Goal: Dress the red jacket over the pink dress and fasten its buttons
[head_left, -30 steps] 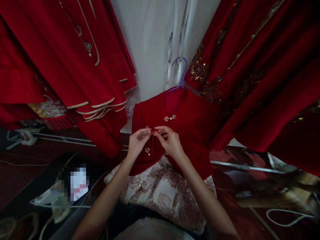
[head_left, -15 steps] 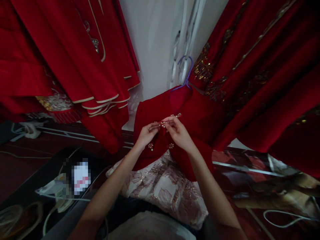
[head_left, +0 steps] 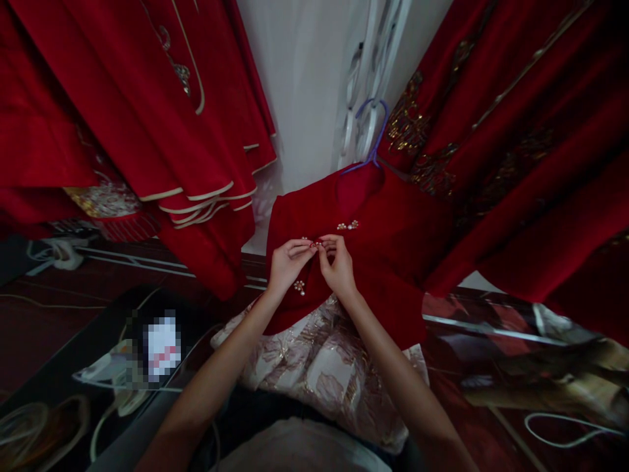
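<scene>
A red jacket (head_left: 314,203) hangs from a purple hanger (head_left: 377,141), its front facing me. My left hand (head_left: 287,263) and my right hand (head_left: 337,267) meet at its front opening. Their fingertips pinch a small pearl-beaded fastener (head_left: 316,244), largely covered by the fingers. Above my right hand a beaded fastener (head_left: 348,225) sits closed across the opening. Below my left hand shows a loose flower-shaped bead cluster (head_left: 299,287) on the jacket's edge. Pale, gold-patterned brocade fabric (head_left: 324,373) spreads below the jacket, over my lap.
Red garments with cream edging (head_left: 196,157) hang on the left, and red garments with gold beading (head_left: 501,131) on the right. Behind the jacket stands a white panel (head_left: 304,78) with several white hangers. At lower left, a dark surface (head_left: 54,380) holds a blurred-out item and cables.
My right hand has turned more upright and drawn in beside my left, fingertips still at the fastener. The view has shifted slightly.
</scene>
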The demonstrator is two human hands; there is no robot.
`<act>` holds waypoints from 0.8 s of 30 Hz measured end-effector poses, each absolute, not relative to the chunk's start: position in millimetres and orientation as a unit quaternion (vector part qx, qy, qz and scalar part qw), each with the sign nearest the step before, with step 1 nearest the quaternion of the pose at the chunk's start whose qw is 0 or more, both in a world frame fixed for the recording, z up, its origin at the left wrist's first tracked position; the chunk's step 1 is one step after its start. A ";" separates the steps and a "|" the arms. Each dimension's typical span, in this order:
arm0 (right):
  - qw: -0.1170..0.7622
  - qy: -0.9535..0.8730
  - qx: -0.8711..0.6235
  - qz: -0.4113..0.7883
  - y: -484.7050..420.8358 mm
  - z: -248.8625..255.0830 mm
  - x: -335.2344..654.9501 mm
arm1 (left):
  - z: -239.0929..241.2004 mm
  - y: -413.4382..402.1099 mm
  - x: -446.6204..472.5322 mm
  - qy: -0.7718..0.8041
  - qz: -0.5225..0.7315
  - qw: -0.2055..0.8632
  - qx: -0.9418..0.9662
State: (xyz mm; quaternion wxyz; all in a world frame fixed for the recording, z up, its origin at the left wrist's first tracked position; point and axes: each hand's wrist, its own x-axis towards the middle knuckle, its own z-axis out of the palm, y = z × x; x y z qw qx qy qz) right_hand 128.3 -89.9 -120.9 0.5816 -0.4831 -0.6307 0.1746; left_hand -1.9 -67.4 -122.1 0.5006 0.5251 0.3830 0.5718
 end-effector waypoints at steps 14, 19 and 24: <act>0.602 -0.605 -0.498 0.152 -89.2 -119.4 123.9 | -124.1 -58.8 -7.7 0.392 0.549 0.443 0.590; 0.586 -0.628 -0.485 0.165 -92.9 -119.2 131.0 | -120.8 -60.8 -8.2 0.405 0.541 0.409 0.613; 0.573 -0.640 -0.484 0.171 -92.5 -117.6 136.4 | -122.7 -57.9 -7.5 0.418 0.534 0.381 0.628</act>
